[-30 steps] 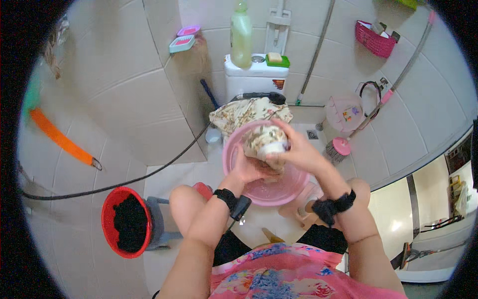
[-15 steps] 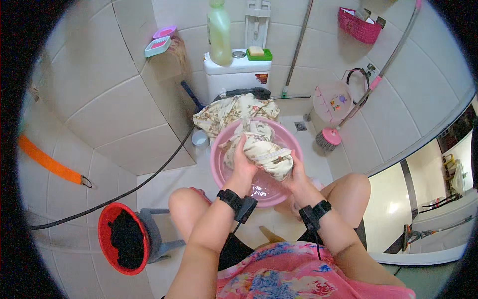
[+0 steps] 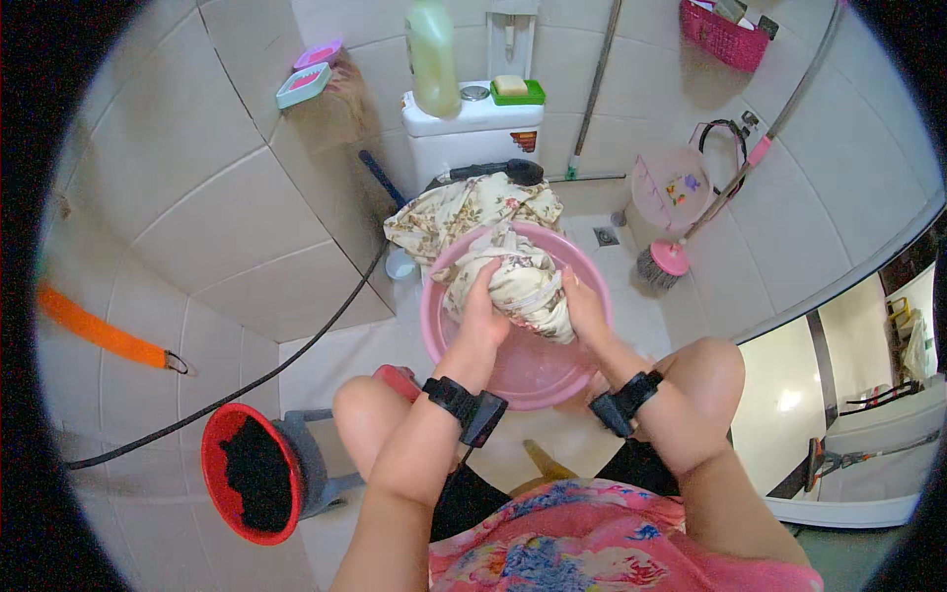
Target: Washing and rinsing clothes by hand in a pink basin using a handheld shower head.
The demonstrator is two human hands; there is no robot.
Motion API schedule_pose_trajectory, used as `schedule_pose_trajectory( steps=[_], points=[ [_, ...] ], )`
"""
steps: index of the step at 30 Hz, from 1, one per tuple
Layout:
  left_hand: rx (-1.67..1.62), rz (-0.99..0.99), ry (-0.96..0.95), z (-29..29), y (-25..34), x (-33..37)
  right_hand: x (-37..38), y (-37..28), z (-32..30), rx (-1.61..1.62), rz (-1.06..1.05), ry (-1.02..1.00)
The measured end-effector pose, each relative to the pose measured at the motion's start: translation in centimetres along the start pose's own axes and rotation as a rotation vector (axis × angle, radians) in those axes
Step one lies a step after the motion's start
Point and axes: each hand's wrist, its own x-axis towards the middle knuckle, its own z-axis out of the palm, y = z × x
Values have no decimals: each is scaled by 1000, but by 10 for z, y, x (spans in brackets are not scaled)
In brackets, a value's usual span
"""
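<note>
Both my hands grip a wet, bunched floral cloth (image 3: 523,291) over a pink basin (image 3: 432,326) that holds water. My left hand (image 3: 480,314) is closed on the cloth's near left side, thumb up along it. At its right end, my right hand (image 3: 584,308) has its fingers wrapped round the fabric. The cloth is cream with small flowers, and part of it rests in the basin. Behind the basin, more floral fabric (image 3: 424,222) lies heaped against the toilet, with a dark shower head (image 3: 518,172) on top.
A red basin (image 3: 212,474) of dark cloth sits on a grey stool (image 3: 321,464) at left. A black hose (image 3: 296,357) crosses the left side. A pink brush (image 3: 669,259) with a long handle leans at right. A green bottle (image 3: 432,64) and soap (image 3: 510,85) stand on the tank.
The cloth was twisted into a tight roll and is now looser and bunched. My right hand has turned and shifted slightly along it. The view has tilted a little.
</note>
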Motion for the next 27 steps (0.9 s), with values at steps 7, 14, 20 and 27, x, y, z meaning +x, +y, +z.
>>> schedule_pose_trajectory(
  steps=[7, 14, 20, 27],
  points=[
    [324, 86, -125, -15, 1, -3, 0, -10, 12, 397, 543, -458],
    [409, 19, -202, -21, 17, -7, 16, 13, 29, 506, 550, -762],
    [484, 8, -147, -19, 23, -8, 12, 16, 33, 614, 523, -930],
    [465, -3, -198, -11, 37, -16, 3, 36, 2, 884, 574, -680]
  ],
)
